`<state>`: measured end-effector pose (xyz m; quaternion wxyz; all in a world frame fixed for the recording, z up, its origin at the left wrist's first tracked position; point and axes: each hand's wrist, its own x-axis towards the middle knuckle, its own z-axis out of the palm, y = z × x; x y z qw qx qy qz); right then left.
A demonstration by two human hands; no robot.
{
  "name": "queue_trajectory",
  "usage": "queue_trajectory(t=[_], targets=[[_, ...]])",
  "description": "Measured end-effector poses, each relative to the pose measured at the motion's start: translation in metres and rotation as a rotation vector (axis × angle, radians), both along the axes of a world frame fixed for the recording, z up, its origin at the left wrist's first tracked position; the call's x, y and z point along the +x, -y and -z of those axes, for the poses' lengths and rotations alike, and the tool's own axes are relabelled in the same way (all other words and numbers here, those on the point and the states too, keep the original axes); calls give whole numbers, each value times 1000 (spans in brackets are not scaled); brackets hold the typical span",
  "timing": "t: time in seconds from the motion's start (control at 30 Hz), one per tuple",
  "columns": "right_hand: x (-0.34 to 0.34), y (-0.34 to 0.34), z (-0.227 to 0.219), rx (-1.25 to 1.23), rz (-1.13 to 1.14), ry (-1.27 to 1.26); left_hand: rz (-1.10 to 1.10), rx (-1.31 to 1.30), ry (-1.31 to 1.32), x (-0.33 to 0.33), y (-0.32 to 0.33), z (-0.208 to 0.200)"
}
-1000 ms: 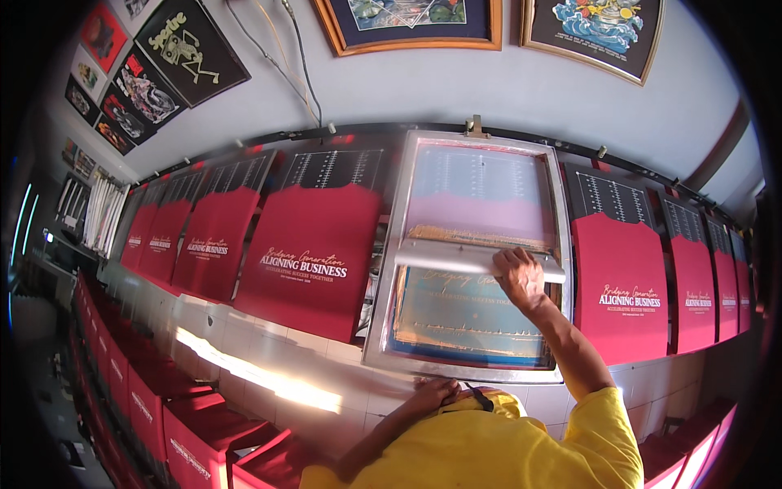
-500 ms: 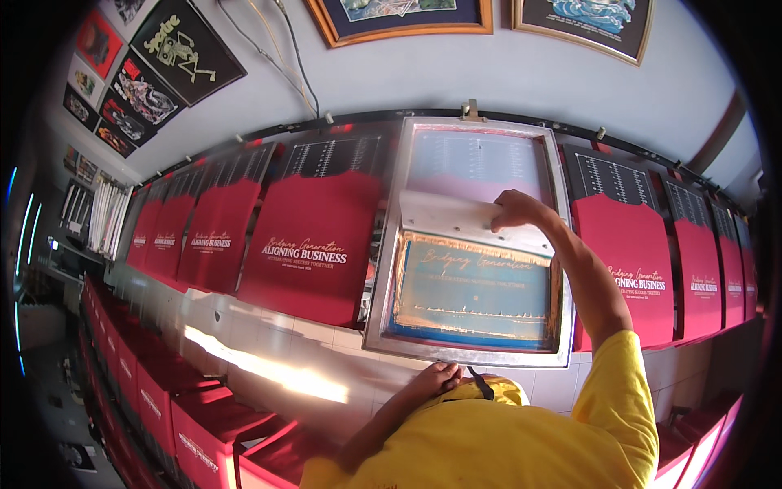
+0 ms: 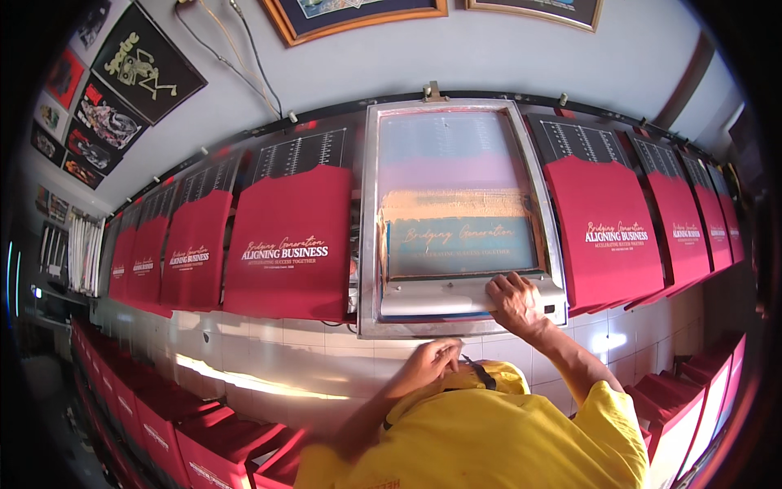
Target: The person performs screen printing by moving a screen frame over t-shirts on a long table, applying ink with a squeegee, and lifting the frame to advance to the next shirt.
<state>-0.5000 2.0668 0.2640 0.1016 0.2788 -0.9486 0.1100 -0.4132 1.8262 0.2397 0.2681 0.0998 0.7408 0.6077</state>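
A silver-framed printing screen (image 3: 368,244) lies over one of the boards in the row. Near its front end, my right hand (image 3: 515,301) is closed over a wide metal squeegee (image 3: 436,298), gripping its right part. Peach ink (image 3: 456,204) lies in a thick band across the mesh, above a blue stencil area (image 3: 456,244) with lettering. My left hand (image 3: 433,362) is just short of the frame's near edge, close to my yellow shirt (image 3: 481,432). Its fingers are curled together; what they hold, if anything, is hidden.
Printed red shirts on boards stand left (image 3: 287,236) and right (image 3: 607,232) of the screen. A dark rail (image 3: 326,114) with a metal clamp (image 3: 433,91) runs behind. More red shirts (image 3: 155,391) hang low at left, others (image 3: 668,399) at lower right.
My right hand has drawn the squeegee from mid-screen toward me, uncovering the peach ink band. My left hand has shifted slightly and its fingers have changed pose. The view has moved too.
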Motion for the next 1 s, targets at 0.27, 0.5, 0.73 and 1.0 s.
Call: queue_trajectory(t=[0.27,0.5,0.73,1.0], targets=[[-2,-3,-8,-7,-3,58,166,-1035,-860,-75,49,-61],[20,-57,2,-2,151,-54,65,-899,-879,-85,55,-14],[33,-49,-17,-40,170,-68,55,-834,-963,-73,62,-34],[25,-45,16,-11,188,-109,-41,-810,-1097,-88,66,4]])
